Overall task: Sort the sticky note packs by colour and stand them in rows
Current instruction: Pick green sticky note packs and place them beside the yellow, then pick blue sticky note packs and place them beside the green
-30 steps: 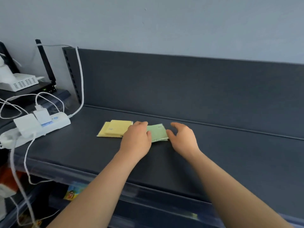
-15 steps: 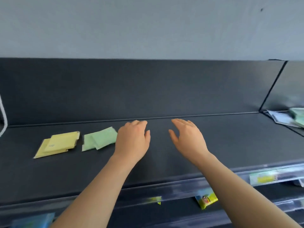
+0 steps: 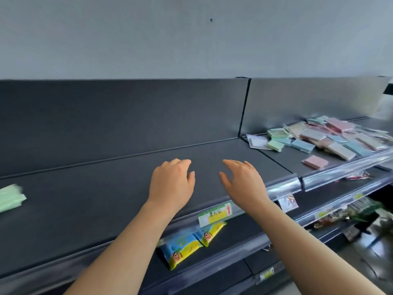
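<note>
1. Both sets of fingers empty. Left hand (image 3: 172, 184) palm down, fingers (image 3: 180, 162) loosely curved and slightly apart, thumb out toward the other hand, clamped on nothing.
2. Right hand (image 3: 244, 184) in much the same pose, fingers (image 3: 234, 163) relaxed, a little spread, tips forward, nothing held.
3. Small gap between the two thumbs; hands side by side, not touching.
4. Under and ahead of the fingertips: dark shelf (image 3: 106, 199). Touching it or hovering just above, cannot tell.
5. Far left of the left fingers, at the frame edge: green sticky note pack (image 3: 10, 198), blurred, lying flat, well apart from the hand.
6. Right of and beyond the right fingers, on the next shelf section: loose pile of sticky note packs (image 3: 331, 137), pink, blue and green mixed, lying flat and overlapping.
7. On the near side of that pile, by the shelf front: single pink pack (image 3: 315, 162), apart from the rest.
8. Below the fingers, on the front rail: yellow-green price label (image 3: 214, 215). One shelf down: two blue-yellow snack packets (image 3: 187, 245).
9. Beyond the fingertips: dark back panel (image 3: 127, 116), grey wall (image 3: 191, 39) above.
</note>
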A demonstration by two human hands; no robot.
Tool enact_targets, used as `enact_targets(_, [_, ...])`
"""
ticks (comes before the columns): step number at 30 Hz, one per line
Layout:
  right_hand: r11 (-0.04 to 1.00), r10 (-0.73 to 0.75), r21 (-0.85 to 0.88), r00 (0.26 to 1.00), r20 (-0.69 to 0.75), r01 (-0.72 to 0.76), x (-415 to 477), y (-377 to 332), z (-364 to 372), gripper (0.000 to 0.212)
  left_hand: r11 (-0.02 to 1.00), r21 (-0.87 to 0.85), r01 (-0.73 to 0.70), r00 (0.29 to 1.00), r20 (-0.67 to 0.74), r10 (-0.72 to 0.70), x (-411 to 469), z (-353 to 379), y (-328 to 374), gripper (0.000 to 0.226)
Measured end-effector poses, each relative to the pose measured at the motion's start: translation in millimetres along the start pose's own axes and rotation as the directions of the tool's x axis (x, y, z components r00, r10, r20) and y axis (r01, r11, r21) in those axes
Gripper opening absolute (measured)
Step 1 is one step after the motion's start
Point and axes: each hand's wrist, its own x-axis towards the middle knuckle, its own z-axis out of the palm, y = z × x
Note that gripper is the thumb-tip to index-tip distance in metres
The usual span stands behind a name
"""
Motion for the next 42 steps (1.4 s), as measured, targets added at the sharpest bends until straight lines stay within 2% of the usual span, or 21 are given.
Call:
enact_targets(4, [0.999,0.044,-0.020,0.999,0.014,-0.043,-0.8,77.1,-24.0,0.047,0.998,-0.053,-0.026,1.000,-0.005,0.026,20.1,31.9,67.9,0.038])
enact_targets(12, [0.987,0.157,-0.036,0.986,0.047,-0.156,7.4,195.5,-57.1,0.042,0.993,-0.108,-0.037,0.998,0.052,0.043,63.5,90.3,167.6,0.035])
enact_targets(15, [0.977,0.214,-0.035,0.975,0.056,-0.212,20.4,229.9,-64.1,0.033,0.989,-0.137,-0.048,0.996,0.067,0.057,85.2,106.6,192.3,0.039])
enact_targets(26, [0.960,0.281,-0.035,0.958,0.061,-0.280,114.2,345.6,-62.5,0.038,0.995,-0.087,-0.044,0.989,0.134,0.055,199.4,192.8,257.7,0.032])
enact_targets(33, [0.970,0.204,-0.161,0.968,0.147,-0.180,174.3,411.6,-51.5,0.051,0.999,0.024,0.027,0.973,0.230,-0.032,259.5,241.9,289.2,0.034])
enact_targets(38, [0.975,0.124,-0.213,0.945,0.301,-0.060,208.0,449.7,-37.3,0.071,0.980,0.147,0.137,0.936,0.304,-0.177,290.5,273.9,307.6,0.056])
enact_targets(42, [0.979,0.042,-0.200,0.936,0.349,0.030,225.1,468.3,-28.7,0.072,0.960,0.142,0.240,0.909,0.313,-0.274,303.2,289.5,315.3,0.065])
